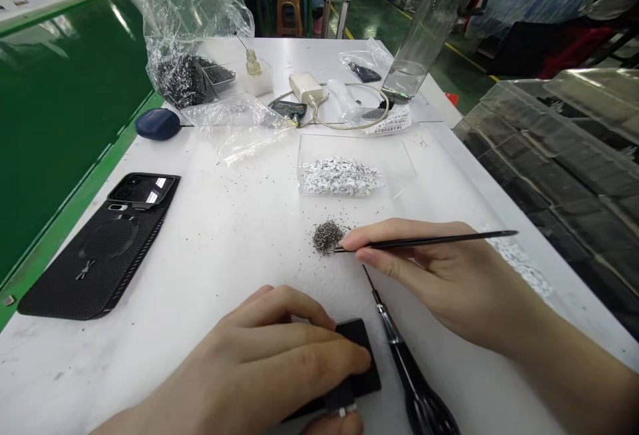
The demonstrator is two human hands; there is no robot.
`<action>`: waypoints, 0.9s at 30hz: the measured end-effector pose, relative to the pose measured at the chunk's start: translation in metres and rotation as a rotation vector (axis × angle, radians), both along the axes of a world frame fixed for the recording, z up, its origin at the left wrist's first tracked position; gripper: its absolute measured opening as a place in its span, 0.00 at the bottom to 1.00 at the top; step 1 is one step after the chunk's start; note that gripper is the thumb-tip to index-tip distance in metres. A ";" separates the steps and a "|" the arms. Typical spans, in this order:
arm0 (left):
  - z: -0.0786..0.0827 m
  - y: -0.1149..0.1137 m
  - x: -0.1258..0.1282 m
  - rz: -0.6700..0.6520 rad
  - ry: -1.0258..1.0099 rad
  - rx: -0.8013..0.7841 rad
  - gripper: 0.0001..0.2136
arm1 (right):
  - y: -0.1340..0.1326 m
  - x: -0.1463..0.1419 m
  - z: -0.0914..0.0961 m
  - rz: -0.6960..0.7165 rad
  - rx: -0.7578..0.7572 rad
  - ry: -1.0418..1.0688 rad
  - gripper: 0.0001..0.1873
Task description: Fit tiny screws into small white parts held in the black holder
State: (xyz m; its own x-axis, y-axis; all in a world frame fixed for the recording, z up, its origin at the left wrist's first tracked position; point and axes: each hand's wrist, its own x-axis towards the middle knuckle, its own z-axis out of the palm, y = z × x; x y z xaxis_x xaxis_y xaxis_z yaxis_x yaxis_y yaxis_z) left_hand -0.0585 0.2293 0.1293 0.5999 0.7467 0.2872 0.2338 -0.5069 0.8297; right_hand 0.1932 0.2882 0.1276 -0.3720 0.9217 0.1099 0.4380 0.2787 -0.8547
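My right hand (439, 275) pinches a pair of slim dark tweezers (439, 240), their tips at the edge of a small pile of tiny metal pieces (327, 237), possibly screws. Over a black rectangular block (367, 355) on the table, my left hand (279, 362) is closed. Its fingers press on a small black part (340, 396) with a light tip, and the thumb is partly hidden at the bottom edge. Between the hands lies a screwdriver (412, 372) with a black handle and thin shaft, pointing at the pile. Neither hand touches it.
Behind the pile is a clear tray (394, 172) of small white pieces. A black phone case (100, 249) and dark blue case (158, 124) lie left. Farther back are a plastic bag (184, 22), charger (305, 88) and water bottle (424, 29). Clear-lidded trays (559, 149) stand right.
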 end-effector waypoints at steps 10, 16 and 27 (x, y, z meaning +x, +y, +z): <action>0.001 -0.001 -0.001 -0.008 -0.001 -0.023 0.16 | 0.001 0.002 0.000 0.004 -0.006 0.004 0.07; 0.000 0.003 -0.005 -0.029 0.029 -0.017 0.18 | 0.002 0.002 0.002 0.040 -0.006 0.007 0.06; 0.001 0.002 -0.006 -0.044 0.037 -0.027 0.20 | 0.003 0.002 0.002 0.044 -0.006 0.013 0.06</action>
